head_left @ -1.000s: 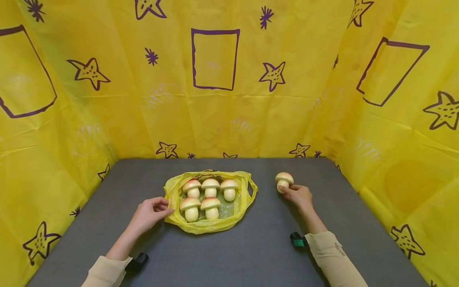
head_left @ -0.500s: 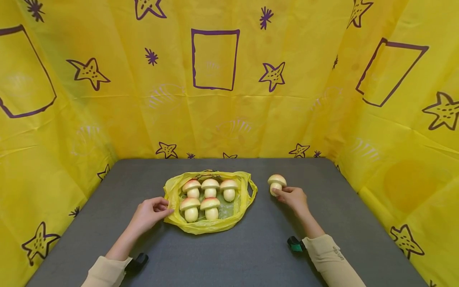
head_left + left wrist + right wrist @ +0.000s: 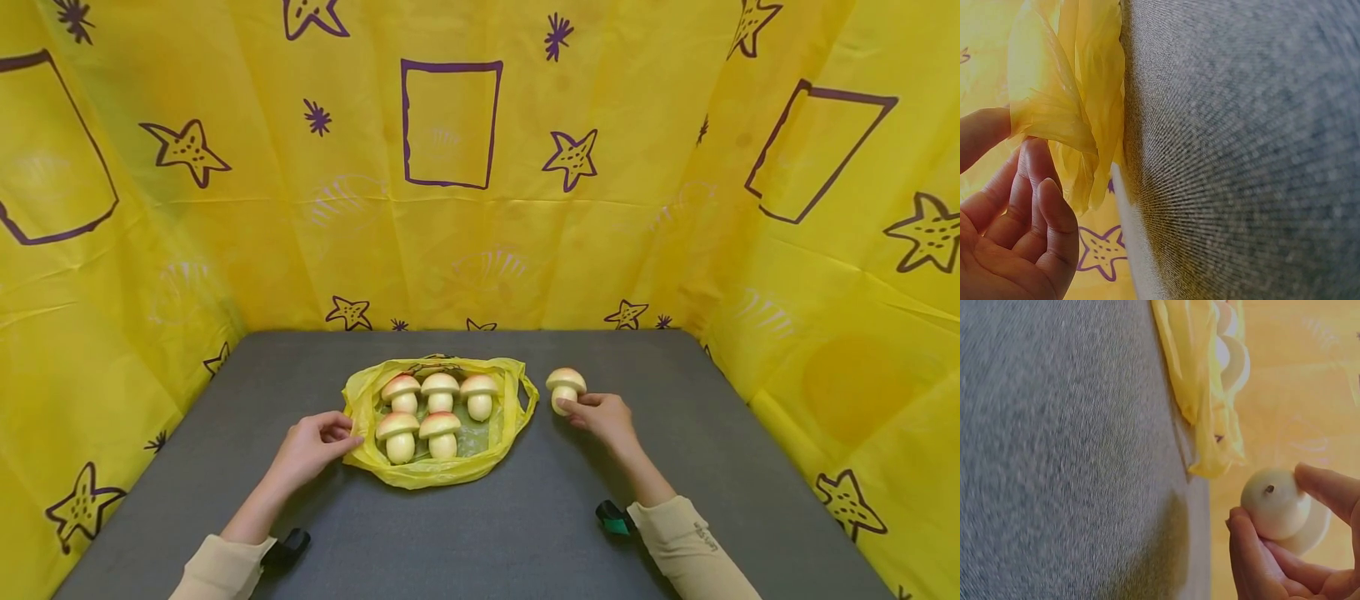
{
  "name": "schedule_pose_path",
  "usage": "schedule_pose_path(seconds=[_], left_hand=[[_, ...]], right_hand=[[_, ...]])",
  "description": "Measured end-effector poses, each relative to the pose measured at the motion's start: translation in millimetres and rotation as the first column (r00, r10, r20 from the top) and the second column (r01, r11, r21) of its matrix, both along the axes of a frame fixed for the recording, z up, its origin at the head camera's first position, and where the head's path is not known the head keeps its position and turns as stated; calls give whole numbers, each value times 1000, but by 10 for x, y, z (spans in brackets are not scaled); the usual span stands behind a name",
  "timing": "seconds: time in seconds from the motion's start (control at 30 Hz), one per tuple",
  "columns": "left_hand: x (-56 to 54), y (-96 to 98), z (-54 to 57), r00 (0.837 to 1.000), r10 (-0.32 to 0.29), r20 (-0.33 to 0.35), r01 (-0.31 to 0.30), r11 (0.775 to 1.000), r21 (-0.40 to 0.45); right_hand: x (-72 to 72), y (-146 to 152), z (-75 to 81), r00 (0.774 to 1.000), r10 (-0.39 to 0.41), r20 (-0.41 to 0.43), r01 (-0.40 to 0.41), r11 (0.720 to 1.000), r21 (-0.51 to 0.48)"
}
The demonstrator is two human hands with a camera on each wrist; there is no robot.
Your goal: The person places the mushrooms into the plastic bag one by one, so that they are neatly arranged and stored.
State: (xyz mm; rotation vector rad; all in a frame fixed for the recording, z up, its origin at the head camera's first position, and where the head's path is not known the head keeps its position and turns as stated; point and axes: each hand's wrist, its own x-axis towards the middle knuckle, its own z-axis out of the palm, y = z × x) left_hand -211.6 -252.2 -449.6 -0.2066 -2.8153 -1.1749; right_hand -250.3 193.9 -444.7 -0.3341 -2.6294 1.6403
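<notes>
A yellow plastic bag (image 3: 442,477) lies spread open on the dark grey table, with several toy mushrooms in two rows inside it. My left hand (image 3: 311,450) pinches the bag's left rim between thumb and fingers, and the left wrist view shows the thin film (image 3: 1054,94) caught at the fingertips. Just right of the bag, my right hand (image 3: 606,419) grips another mushroom (image 3: 566,382) by its pale stem, the red-tinged cap pointing away. The stem's round base (image 3: 1272,503), with a small dark hole, faces the right wrist camera.
The bag's handle loop (image 3: 529,398) sticks out on the right, toward the held mushroom. The front-right spot inside the bag shows bare film (image 3: 474,439). Yellow cloth walls (image 3: 450,250) with drawn stars enclose the table (image 3: 465,542) at the back and sides.
My right hand has carried the mushroom leftward and slightly nearer, closer to the bag. The left hand, the bag and the mushrooms in it have stayed in place.
</notes>
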Motion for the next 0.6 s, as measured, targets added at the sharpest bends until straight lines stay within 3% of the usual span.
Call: schedule_pose_path(seconds=[0.6], left_hand=[[11,-6,4,1000,-9,-10,9,1000,2]], right_hand=[[104,-201,22,998,60,14,-60,998,-10]])
